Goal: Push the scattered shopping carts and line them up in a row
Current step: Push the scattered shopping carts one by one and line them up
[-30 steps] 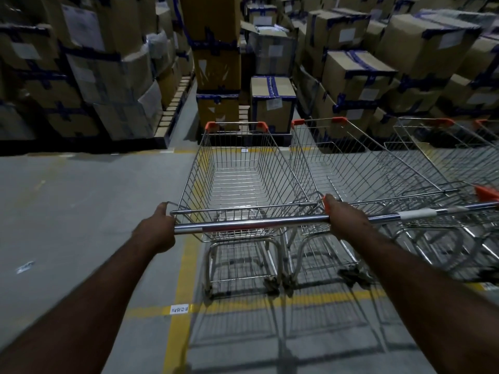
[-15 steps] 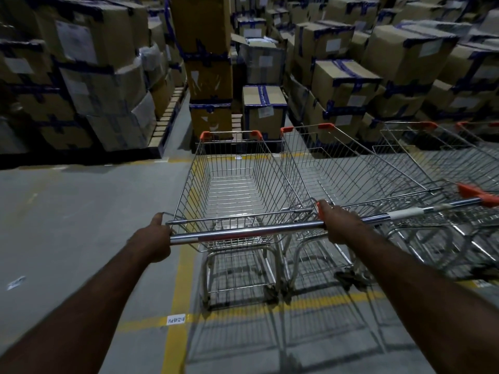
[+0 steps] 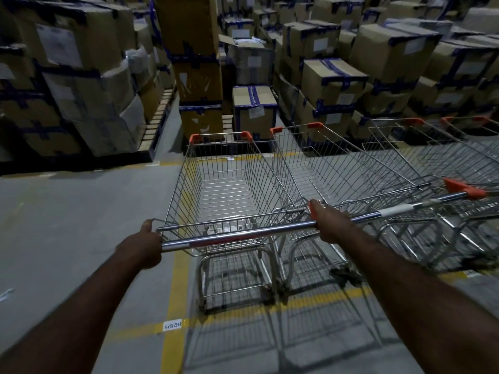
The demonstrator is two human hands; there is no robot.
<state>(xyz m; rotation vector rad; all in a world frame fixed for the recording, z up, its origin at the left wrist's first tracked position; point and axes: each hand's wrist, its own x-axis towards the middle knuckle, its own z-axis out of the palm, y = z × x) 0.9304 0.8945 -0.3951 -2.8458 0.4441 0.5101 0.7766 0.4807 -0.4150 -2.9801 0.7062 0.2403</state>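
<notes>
left hand (image 3: 140,245): gripping the left end of the handle bar (image 3: 237,235), fingers curling round it, thumb lying along the top and pointing forward.
right hand (image 3: 330,224): gripping the right end of the same bar, fingers closing over it. Both arms reaching out nearly straight.
handle bar: chrome with a red strip along its middle, running across between the two hands, its right end sitting a bit higher in view.
held cart (image 3: 224,190): wire basket with orange caps on its front corners, standing on the floor (image 3: 67,211), nose pointing at the far edge of the floor.
second cart (image 3: 337,171): standing just beside the held one on its right, rear ends crowding together; cannot tell if they are touching. Its bar, carrying a white tag and an orange end cap, is running off to the right from beside the right hand.
other carts (image 3: 437,155): at least two more standing further right, toward the right edge of the floor, noses facing the same far edge.
yellow lines (image 3: 175,292): one running front to back under the held cart's left side, one crossing it under the rear wheels.
sticker (image 3: 172,325): white, lying at that crossing, left of the cart's rear.
boxes (image 3: 332,76): cardboard with blue tape and white labels, stacking up along the far edge of the floor; those at the far left are sitting on pallets (image 3: 159,114).
</notes>
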